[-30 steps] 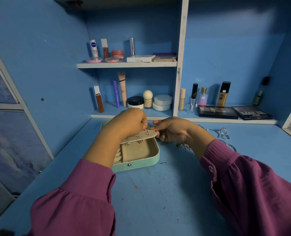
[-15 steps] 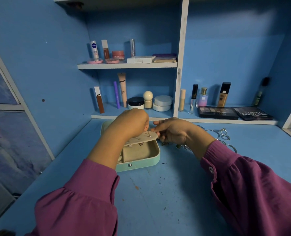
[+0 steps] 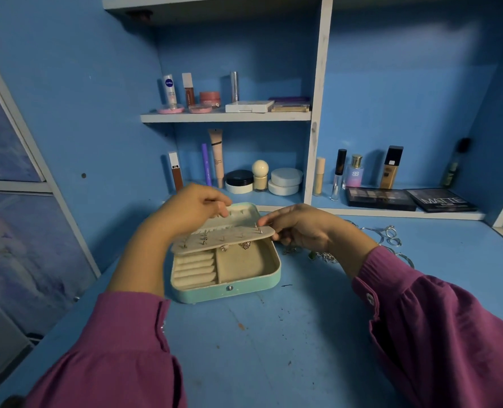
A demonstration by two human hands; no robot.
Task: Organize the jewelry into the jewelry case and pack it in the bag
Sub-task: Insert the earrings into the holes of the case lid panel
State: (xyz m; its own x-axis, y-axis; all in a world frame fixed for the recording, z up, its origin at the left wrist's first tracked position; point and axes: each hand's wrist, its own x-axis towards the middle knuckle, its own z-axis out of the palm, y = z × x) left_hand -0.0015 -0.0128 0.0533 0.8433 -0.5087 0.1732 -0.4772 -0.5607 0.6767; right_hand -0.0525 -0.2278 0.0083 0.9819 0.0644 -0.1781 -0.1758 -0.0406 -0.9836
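A home dressing corner, arranged as a vanity. A blue-painted desk (image 3: 273,348) stands below a built-in white shelf unit (image 3: 316,113) against blue walls. Within the unit, the upper shelf holds a Nivea tube (image 3: 169,88), a pink jar (image 3: 209,98) and flat compacts (image 3: 248,106); the lower shelf holds concealer tubes (image 3: 216,156), cream jars (image 3: 285,181), a foundation bottle (image 3: 390,167) and eyeshadow palettes (image 3: 438,200). Loose silver jewelry (image 3: 390,234) lies on the desk just below the unit, right of an open mint jewelry case (image 3: 229,291).
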